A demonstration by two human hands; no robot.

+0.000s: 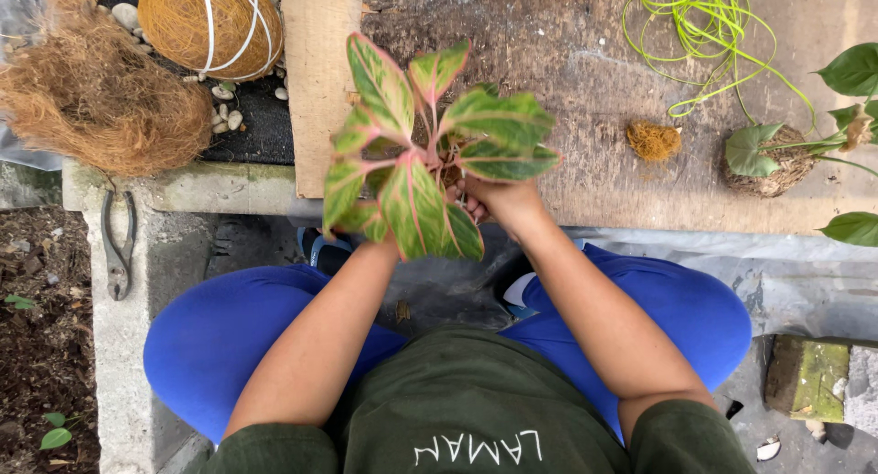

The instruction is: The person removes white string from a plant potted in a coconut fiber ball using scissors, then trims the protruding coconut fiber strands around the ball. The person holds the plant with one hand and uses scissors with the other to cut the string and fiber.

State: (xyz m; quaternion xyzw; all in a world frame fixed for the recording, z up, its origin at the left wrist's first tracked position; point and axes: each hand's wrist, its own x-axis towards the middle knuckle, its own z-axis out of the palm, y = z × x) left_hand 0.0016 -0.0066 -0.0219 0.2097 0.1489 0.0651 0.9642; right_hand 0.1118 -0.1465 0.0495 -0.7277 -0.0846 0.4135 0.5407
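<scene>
Pink-veined glossy leafy plant (430,154), both hands.

I note the plant (430,154) has smooth, slightly waxy leaves, green mottled with pink edges. The surface (585,80) looks like rough, weathered wood, matt and stained. Coconut fibre pile (96,94): coarse, dry, brown. Fibre ball (212,26): tightly wound, bound with smooth white cord. Cord (709,35): glossy lime-green plastic. Pliers (118,250): dull, rusted metal. Ledge (174,254): rough grey concrete. Trousers (219,332): smooth blue cloth.
</scene>
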